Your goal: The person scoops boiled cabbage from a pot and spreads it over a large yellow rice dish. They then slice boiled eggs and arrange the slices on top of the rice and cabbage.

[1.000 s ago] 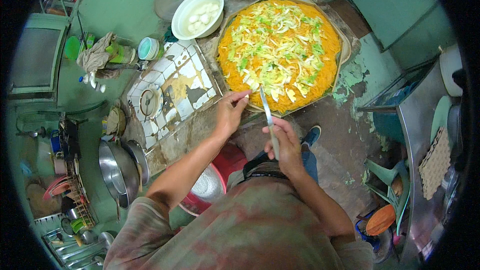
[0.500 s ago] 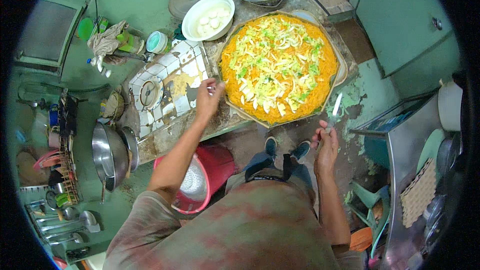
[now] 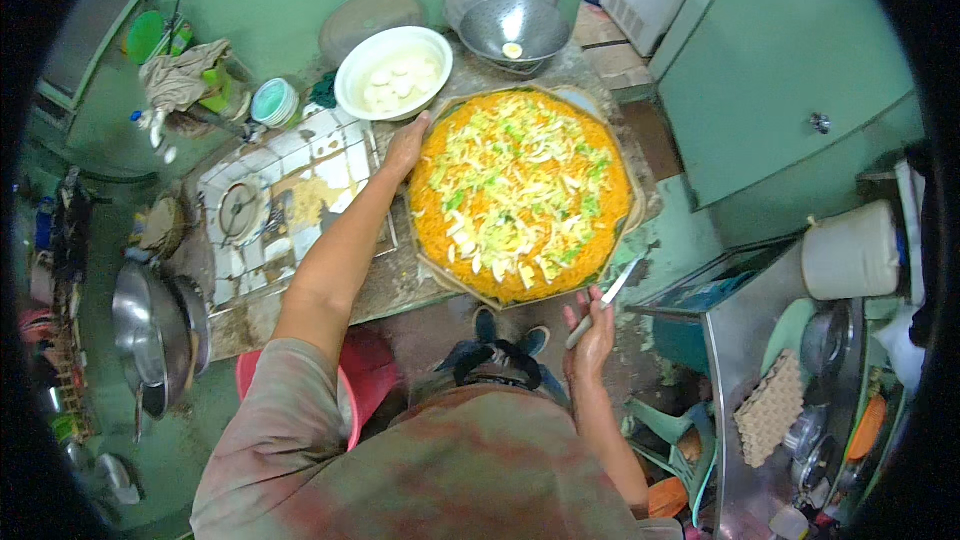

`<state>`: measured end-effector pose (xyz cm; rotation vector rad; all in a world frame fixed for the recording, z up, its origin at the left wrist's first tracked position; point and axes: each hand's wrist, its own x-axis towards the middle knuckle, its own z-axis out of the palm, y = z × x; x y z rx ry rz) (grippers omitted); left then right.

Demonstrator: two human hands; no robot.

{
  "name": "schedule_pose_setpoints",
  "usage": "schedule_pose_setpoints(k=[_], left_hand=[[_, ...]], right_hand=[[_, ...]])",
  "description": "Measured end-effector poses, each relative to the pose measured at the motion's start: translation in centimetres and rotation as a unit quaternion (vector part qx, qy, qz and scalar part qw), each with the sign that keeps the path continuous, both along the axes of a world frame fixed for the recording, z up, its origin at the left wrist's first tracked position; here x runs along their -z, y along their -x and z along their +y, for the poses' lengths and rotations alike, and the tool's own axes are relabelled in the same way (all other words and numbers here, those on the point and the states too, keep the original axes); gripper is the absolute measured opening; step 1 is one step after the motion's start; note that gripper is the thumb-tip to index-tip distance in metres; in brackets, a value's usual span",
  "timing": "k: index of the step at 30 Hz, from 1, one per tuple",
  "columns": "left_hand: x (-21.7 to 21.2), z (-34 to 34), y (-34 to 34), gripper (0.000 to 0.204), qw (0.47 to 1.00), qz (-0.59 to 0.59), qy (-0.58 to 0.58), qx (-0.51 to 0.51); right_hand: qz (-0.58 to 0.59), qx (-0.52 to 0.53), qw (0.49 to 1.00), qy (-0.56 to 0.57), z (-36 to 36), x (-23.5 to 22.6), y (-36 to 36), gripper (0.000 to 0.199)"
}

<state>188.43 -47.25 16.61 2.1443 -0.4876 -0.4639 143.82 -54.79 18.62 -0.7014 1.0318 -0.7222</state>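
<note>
A large many-sided tray (image 3: 467, 291) full of orange noodles (image 3: 432, 240) sits on the worn counter. Shredded pale-green cabbage and chopped egg white (image 3: 500, 230) are scattered over the noodles. My left hand (image 3: 408, 145) is at the tray's upper-left edge, closed on its rim; some of its fingers are hidden. By the tray's lower-right edge, my right hand (image 3: 592, 340) is closed round the handle of a knife (image 3: 620, 282). Its pale blade points up and to the right, away from the noodles.
Behind the tray stand a white bowl (image 3: 350, 80) of peeled eggs in liquid and a metal colander (image 3: 480, 28) with an egg half. A tiled sink (image 3: 215, 240) is to the left. Below it is a red bucket (image 3: 370, 380); a metal cabinet (image 3: 745, 370) stands at right.
My left hand has gone up along the tray's left side and taken its rim. The knife has tipped from nearly upright to a slant in my right hand. My view has shifted.
</note>
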Motion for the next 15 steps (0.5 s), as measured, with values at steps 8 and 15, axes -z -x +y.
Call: schedule_pose_setpoints(k=[8, 15], left_hand=[[1.8, -2.8, -2.0, 0.070, 0.995, -0.021, 0.030, 0.092], [2.8, -4.5, -3.4, 0.063, 0.991, -0.054, -0.044, 0.112]], right_hand=[[0.005, 0.033, 0.999, 0.016, 1.0, -0.1, -1.2, 0.032], [-0.004, 0.042, 0.999, 0.024, 1.1, 0.2, -1.2, 0.031]])
